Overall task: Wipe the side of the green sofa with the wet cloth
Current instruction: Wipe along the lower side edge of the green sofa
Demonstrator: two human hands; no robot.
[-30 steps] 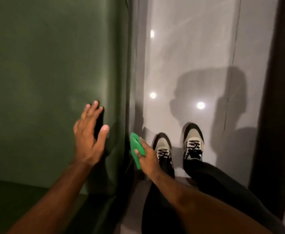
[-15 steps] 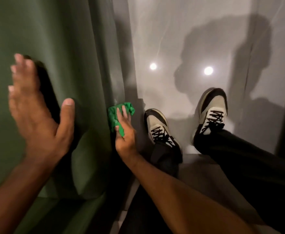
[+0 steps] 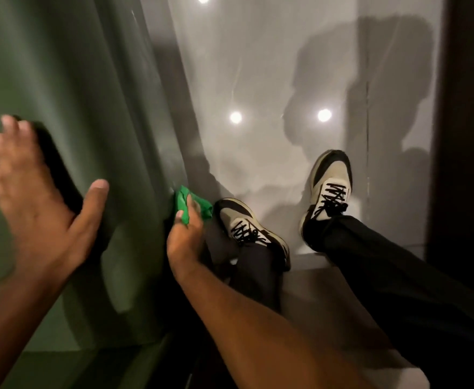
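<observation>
wet cloth [image 3: 192,204] partly under right hand [image 3: 186,240] fingers, left hand [image 3: 38,203] motion-blurred, sofa [image 3: 70,108] cut off at left & top edges

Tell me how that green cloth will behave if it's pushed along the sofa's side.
The cloth looks bunched and creased under the right hand, so it is probably floppy and will fold or roll up when pushed. Small and thin, it is likely light. Pressed on the sofa, it may drag rather than glide.

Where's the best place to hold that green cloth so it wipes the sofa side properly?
Keep the green cloth bunched under the right hand, fingers flat across its back, pressing leftward from the floor side into the sofa side. It is a soft crumpled wad, so a flat palm probably spreads it better than a pinch.
</observation>
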